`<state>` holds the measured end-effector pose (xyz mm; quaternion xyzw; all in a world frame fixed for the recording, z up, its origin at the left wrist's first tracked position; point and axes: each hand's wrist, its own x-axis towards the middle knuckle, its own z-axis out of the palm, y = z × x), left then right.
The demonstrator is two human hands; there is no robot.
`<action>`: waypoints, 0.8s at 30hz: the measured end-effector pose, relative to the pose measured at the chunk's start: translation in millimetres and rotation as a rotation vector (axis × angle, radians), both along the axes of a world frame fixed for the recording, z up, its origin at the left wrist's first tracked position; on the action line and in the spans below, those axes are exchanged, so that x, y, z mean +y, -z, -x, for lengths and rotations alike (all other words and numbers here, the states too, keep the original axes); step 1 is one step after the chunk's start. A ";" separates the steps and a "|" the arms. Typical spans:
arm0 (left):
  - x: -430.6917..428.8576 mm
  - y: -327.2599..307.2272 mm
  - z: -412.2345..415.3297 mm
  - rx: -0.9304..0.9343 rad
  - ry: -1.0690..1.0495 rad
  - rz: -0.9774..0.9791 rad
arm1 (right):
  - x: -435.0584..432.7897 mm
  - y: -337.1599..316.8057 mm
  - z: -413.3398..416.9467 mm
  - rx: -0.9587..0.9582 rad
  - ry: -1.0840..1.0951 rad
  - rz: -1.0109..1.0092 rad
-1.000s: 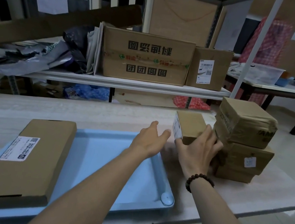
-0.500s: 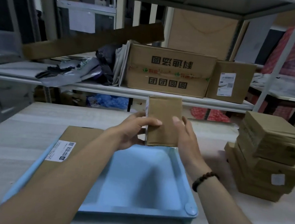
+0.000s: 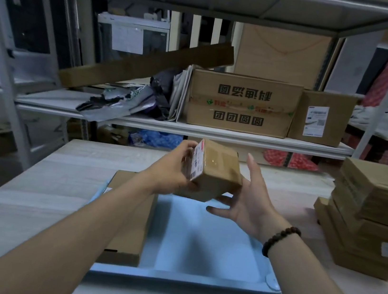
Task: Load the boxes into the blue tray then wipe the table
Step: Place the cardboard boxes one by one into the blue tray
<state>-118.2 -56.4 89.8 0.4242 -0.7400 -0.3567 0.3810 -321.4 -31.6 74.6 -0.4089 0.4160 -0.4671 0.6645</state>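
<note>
Two bare hands carry one small brown cardboard box with a white label on its end point(image 3: 214, 172) in the air, tilted, above the far part of the shallow blue plastic tray point(image 3: 181, 279), which sits on the pale wooden table point(image 3: 59, 177). The left hand point(image 3: 172, 171) curls its fingers and thumb round the labelled end; the right hand point(image 3: 247, 201) is spread, fingers straight, and props the opposite lower side with its palm. A long flat brown cardboard box point(image 3: 137, 226) already lies along the tray's left side, leaving the blue floor beside it bare. Further brown boxes wait in a stack point(image 3: 367, 216) on the table to the right, well apart from the tray. The carried box appears light, since one grip and one flat palm suffice, and stiff enough to keep its corners. Its top shows a glossy sheen, probably tape, so that face may be slippery. Hold is best taken on two opposite side faces, with the box lowered flat onto the bare floor.
</note>
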 end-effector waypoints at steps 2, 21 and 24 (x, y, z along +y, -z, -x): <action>0.7 4.4 -2.9 -0.094 -0.028 0.069 | -0.2 -3.5 -5.5 0.052 0.018 -0.036; 1.8 26.5 -6.6 -0.011 -0.132 -0.128 | 6.9 -11.8 -11.6 0.039 0.044 -0.204; 10.3 14.7 -4.7 0.229 -0.191 -0.537 | 4.6 -10.9 -8.9 0.003 0.072 -0.118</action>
